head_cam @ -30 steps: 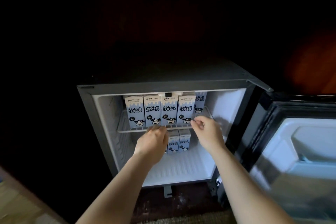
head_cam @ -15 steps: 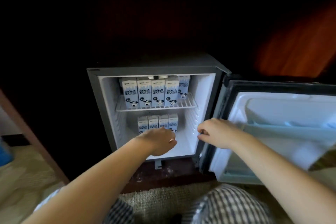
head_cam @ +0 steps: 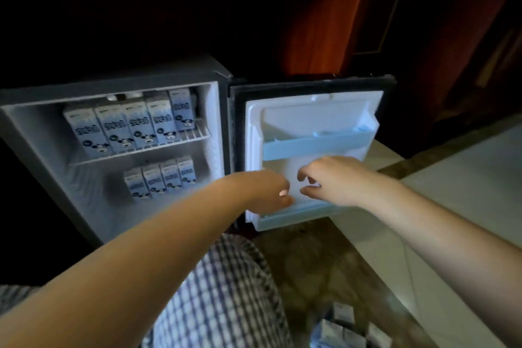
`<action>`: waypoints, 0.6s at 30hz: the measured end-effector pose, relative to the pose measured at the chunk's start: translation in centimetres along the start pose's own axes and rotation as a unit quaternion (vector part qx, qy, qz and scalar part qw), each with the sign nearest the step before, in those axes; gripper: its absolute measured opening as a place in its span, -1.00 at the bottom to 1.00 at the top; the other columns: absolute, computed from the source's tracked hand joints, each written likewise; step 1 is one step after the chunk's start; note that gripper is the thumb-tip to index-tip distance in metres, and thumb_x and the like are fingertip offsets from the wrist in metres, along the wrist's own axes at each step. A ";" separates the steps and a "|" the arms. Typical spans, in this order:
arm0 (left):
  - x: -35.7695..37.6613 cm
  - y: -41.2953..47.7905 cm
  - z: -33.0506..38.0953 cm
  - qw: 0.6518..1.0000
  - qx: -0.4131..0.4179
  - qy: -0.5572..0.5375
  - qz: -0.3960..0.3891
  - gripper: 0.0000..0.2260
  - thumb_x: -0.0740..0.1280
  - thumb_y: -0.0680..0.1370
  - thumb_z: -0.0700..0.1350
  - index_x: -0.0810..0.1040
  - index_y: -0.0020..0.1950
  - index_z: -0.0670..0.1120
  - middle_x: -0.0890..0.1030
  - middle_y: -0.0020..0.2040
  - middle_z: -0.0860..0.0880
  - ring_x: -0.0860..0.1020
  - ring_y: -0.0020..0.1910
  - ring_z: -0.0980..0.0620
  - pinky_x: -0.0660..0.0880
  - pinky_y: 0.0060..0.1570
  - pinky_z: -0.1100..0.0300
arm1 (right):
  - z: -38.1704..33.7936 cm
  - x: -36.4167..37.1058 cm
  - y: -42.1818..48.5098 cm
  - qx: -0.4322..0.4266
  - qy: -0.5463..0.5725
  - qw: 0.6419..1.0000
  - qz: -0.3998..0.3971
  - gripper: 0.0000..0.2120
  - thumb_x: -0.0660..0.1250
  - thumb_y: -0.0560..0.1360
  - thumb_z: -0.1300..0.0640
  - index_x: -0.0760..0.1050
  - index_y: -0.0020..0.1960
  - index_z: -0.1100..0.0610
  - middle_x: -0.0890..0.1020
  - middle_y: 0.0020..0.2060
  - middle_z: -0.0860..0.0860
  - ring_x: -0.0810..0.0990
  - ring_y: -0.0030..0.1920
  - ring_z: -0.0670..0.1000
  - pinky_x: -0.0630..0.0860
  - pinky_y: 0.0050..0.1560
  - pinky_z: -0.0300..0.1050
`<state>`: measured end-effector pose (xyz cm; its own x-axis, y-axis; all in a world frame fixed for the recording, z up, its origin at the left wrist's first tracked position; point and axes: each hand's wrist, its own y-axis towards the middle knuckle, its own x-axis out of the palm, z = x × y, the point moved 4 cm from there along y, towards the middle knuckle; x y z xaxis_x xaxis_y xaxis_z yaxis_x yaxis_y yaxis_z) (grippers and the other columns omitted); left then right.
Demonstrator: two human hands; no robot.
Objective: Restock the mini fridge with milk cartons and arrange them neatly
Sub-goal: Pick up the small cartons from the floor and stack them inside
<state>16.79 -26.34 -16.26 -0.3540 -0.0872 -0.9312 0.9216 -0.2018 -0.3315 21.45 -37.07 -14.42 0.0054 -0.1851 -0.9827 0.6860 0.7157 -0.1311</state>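
Note:
The mini fridge (head_cam: 34, 124) stands open at the left. On its wire shelf (head_cam: 141, 151) stands a row of several blue-and-white milk cartons (head_cam: 135, 124). A second row of several cartons (head_cam: 159, 179) stands on the fridge floor below. The open door (head_cam: 310, 110) swings out to the right, with a pale blue door rack (head_cam: 316, 145) across it. My left hand (head_cam: 268, 192) and my right hand (head_cam: 330, 179) hover close together before the door's lower part, fingers curled and apart, holding nothing. More cartons (head_cam: 341, 328) lie on the floor at the bottom right.
My checked trouser leg (head_cam: 223, 297) fills the lower middle. A pale surface (head_cam: 466, 183) lies to the right of the door. Patterned flooring (head_cam: 310, 263) lies under the door. Dark wooden panelling (head_cam: 423, 22) stands behind.
Both hands have left the fridge's shelf and moved right, in front of the open door. The view has swung right and pulled back, so the fridge now sits at the left.

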 end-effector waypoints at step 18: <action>18.6 8.2 11.2 0.974 0.013 -0.057 -0.221 -0.65 0.12 0.63 0.00 0.47 0.28 -0.18 0.52 0.24 -0.13 0.50 0.17 -0.10 0.35 -0.01 0.13 | 5.3 22.4 -11.6 0.148 0.140 0.955 -0.214 -0.90 0.21 0.56 0.11 0.45 -0.07 0.11 0.48 -0.21 0.02 0.48 -0.18 0.03 0.43 -0.14 -0.10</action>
<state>15.99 -40.50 -34.57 -0.7315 -0.0936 -0.6754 0.6718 -0.2682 -0.6905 17.44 -53.08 -34.22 -0.4878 -0.2018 -0.8493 0.7581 0.3845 -0.5268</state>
